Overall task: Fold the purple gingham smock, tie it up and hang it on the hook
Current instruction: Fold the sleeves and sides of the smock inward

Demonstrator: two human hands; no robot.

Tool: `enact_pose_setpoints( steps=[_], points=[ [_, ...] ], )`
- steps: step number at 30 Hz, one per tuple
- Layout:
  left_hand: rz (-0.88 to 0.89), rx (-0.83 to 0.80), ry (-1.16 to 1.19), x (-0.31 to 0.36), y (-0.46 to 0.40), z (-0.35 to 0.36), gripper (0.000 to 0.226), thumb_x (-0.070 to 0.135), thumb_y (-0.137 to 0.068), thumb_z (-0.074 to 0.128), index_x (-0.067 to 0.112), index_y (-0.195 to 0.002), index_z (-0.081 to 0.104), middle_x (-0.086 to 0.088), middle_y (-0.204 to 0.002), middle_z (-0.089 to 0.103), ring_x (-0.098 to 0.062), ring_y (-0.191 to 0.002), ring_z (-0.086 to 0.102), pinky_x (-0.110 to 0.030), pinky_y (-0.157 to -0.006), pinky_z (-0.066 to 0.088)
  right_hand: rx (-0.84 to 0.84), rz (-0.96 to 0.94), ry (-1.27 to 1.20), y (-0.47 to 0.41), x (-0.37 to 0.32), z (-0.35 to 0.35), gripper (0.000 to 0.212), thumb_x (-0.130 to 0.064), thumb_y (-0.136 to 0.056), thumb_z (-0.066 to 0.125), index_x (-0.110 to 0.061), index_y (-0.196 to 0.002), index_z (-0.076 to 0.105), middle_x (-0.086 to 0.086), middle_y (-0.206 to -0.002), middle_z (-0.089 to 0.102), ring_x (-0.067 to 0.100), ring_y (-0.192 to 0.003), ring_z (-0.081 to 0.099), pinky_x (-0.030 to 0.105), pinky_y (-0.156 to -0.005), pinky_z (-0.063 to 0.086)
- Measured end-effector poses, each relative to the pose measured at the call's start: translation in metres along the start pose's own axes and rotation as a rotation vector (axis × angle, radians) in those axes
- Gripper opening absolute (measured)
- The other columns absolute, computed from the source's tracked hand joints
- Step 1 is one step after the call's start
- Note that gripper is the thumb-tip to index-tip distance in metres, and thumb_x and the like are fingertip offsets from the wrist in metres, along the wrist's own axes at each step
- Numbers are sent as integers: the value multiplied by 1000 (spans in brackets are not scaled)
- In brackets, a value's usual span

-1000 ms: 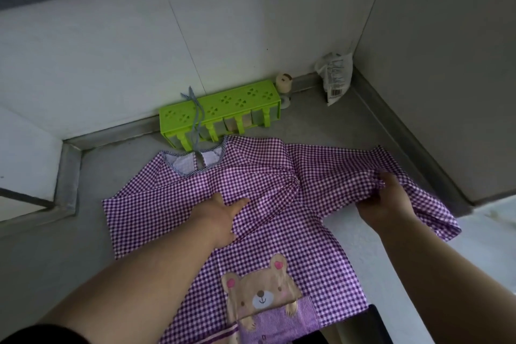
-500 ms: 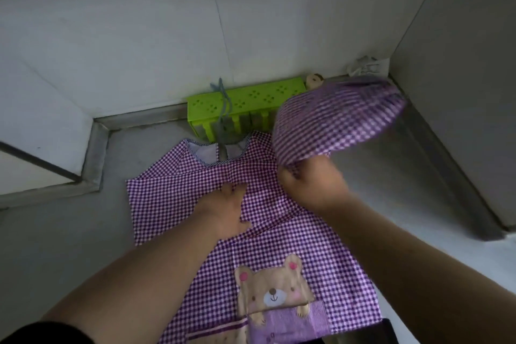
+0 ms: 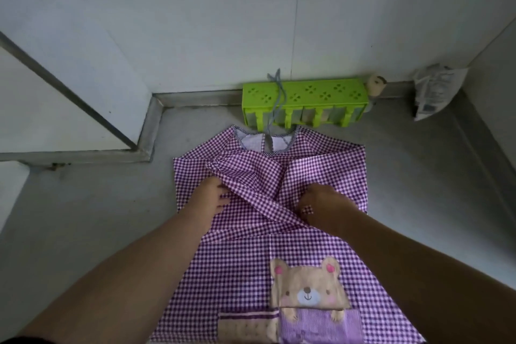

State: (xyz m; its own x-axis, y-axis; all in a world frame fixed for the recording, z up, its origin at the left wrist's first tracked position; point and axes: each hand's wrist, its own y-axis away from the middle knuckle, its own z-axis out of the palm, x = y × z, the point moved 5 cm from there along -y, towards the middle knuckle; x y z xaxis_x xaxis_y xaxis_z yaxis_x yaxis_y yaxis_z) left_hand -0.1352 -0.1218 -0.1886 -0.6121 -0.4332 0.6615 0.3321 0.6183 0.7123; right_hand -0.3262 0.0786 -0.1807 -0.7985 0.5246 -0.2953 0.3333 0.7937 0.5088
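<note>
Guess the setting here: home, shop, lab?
Probably a home, on a bare grey floor in a wall corner. Clues: a child's purple gingham smock with a bear patch, a green plastic hook rack and a crumpled packet against the skirting.

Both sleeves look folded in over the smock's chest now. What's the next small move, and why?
Probably smooth the crossed sleeves flat, then fold the smock in half. Both hands, left hand and right hand, rest on wrinkled sleeves, and the body lies full length.
</note>
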Motion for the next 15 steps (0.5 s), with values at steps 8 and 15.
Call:
enact_pose_setpoints(
  steps=[8, 15],
  points=[
    [-39, 42, 422, 7, -20, -3, 77, 52, -78, 80, 25, -146, 54, -5, -126, 74, -28, -104, 76, -44, -85, 63, 24, 1, 172, 10, -15, 10, 82, -71, -64, 77, -45, -133, 41, -6, -157, 28, 27, -140, 36, 57, -106, 45],
    [-7, 114, 419, 23, -16, -8, 35, 27, -94, 66, 16, -127, 69, -7, -117, 77, -29, -103, 74, -43, -78, 65, 59, -24, 208, 8, -15, 8, 105, -76, -67, 72, -42, -153, 23, -2, -168, 17, 29, -148, 33, 58, -111, 42]
  ],
)
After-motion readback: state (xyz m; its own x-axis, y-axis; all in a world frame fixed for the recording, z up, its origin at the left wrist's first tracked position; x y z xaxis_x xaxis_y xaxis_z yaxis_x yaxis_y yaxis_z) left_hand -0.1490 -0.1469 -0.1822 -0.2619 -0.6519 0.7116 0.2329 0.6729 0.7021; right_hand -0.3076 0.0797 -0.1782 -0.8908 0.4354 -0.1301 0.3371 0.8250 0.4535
